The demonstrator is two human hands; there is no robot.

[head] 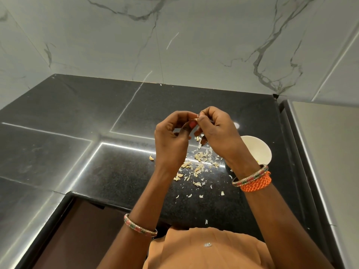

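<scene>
My left hand (172, 136) and my right hand (217, 131) are raised together above the black counter (97, 152). Between their fingertips they pinch a small pale garlic clove (196, 118), of which only a sliver shows. Below the hands a scatter of garlic skins and clove pieces (198, 166) lies on the counter. One loose clove (151, 157) sits apart to the left of the pile. A white bowl (258, 150) stands to the right of the pile, partly hidden behind my right wrist.
A marble-patterned wall (174, 45) rises behind the counter. The counter's front edge steps back at the lower left over a dark brown cabinet front (81, 230). A pale surface (330, 152) adjoins the counter on the right.
</scene>
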